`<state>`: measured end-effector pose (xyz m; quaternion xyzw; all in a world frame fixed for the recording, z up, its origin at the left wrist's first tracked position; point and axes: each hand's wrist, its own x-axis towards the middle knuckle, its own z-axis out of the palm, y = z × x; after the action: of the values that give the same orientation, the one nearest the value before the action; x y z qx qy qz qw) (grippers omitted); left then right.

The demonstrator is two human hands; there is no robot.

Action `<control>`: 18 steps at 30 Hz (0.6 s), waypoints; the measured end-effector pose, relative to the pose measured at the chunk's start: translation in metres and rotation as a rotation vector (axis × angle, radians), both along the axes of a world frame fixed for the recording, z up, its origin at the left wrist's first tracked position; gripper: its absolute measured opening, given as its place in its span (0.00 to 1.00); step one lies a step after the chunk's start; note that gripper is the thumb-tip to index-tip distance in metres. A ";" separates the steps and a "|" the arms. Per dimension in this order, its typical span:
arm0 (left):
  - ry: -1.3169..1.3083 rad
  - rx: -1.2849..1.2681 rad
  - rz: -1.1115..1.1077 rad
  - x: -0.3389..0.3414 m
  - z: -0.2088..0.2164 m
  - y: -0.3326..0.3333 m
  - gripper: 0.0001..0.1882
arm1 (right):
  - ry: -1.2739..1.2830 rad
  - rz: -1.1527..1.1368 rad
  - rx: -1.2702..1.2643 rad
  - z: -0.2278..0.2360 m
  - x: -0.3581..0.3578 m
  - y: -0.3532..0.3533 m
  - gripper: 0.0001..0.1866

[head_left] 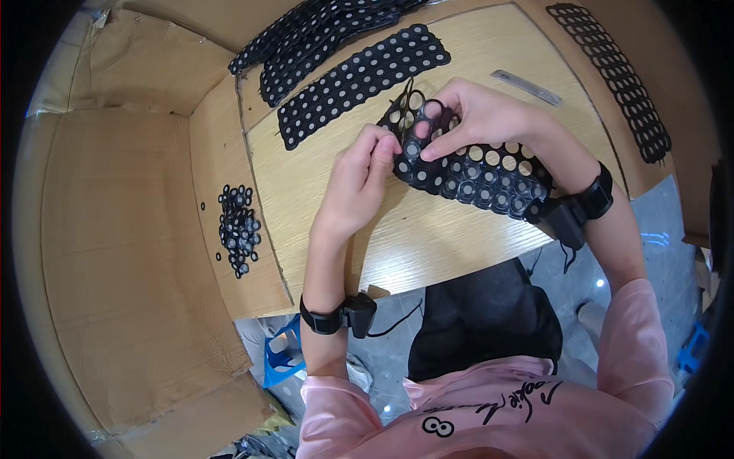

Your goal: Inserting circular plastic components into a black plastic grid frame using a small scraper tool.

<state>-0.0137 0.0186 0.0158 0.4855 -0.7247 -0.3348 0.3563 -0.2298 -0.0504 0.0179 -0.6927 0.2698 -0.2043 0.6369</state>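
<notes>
Between my hands is a black flexible strip of linked rings (pixel 501 191), raised slightly above the wooden board. Round grey-centred pieces fill many rings along its near side, while several rings on its far side are open holes. My left hand (pixel 355 180) is closed, pinching the strip's left end between thumb and fingers. From the right, my right hand (pixel 489 115) curls over the far edge, thumb and fingertips gripping near a ring at that same end. Whether a loose piece sits under the fingertips is hidden.
A pile of small black rings with grey centres (pixel 241 229) lies on cardboard at the left. Behind my hands are a filled strip (pixel 363 86) and stacked strips (pixel 321 38). A flat metal piece (pixel 527 87) and an unfilled ring strip (pixel 612 80) lie right. Cardboard walls (pixel 122 229) enclose the left.
</notes>
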 end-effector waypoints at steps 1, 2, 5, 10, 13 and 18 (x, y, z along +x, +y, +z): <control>-0.019 0.001 0.011 -0.001 0.001 0.001 0.10 | 0.017 -0.035 0.032 0.002 0.000 0.000 0.13; -0.038 0.001 0.021 -0.002 0.002 0.002 0.09 | 0.018 -0.035 0.032 0.002 0.000 0.000 0.13; -0.047 0.015 0.004 -0.007 0.006 0.005 0.06 | 0.010 -0.042 -0.010 -0.002 0.000 -0.001 0.11; -0.051 0.140 -0.022 -0.009 0.007 0.006 0.06 | -0.038 -0.028 -0.016 -0.004 0.001 0.003 0.08; 0.014 0.164 -0.019 -0.002 -0.008 0.002 0.05 | 0.016 0.011 -0.049 0.000 0.004 0.006 0.09; 0.117 0.260 -0.053 0.003 -0.008 -0.005 0.04 | 0.027 0.077 -0.048 -0.002 0.011 0.012 0.07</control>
<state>-0.0109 0.0139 0.0074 0.4880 -0.6659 -0.4627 0.3230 -0.2191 -0.0381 0.0158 -0.7203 0.2468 -0.1767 0.6238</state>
